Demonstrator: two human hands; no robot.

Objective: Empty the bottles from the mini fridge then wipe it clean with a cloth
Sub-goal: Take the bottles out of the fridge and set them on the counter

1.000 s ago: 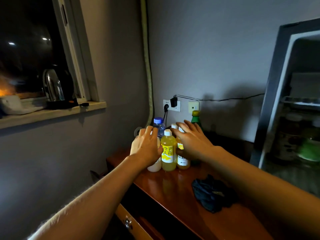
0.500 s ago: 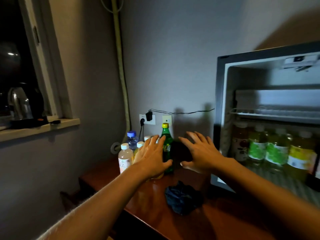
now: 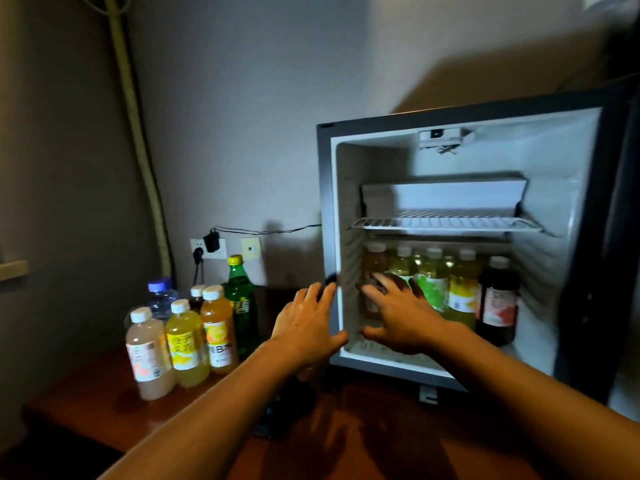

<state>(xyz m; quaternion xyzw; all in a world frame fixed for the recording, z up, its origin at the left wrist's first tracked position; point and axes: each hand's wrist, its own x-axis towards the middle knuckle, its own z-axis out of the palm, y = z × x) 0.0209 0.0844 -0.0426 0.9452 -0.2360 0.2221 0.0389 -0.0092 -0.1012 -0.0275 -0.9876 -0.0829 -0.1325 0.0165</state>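
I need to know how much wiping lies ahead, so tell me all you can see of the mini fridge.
The mini fridge stands on the wooden table, its door open. The casing is dark, the lining white and ribbed at the sides. One white wire shelf spans it, bare. Below, bottles stand in rows on the floor. The right hand reaches inside; the left hand is at the front frame.

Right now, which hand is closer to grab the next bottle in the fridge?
Right. The right hand is already inside the mini fridge, fingers spread before the brown bottle. The left hand hovers outside its frame.
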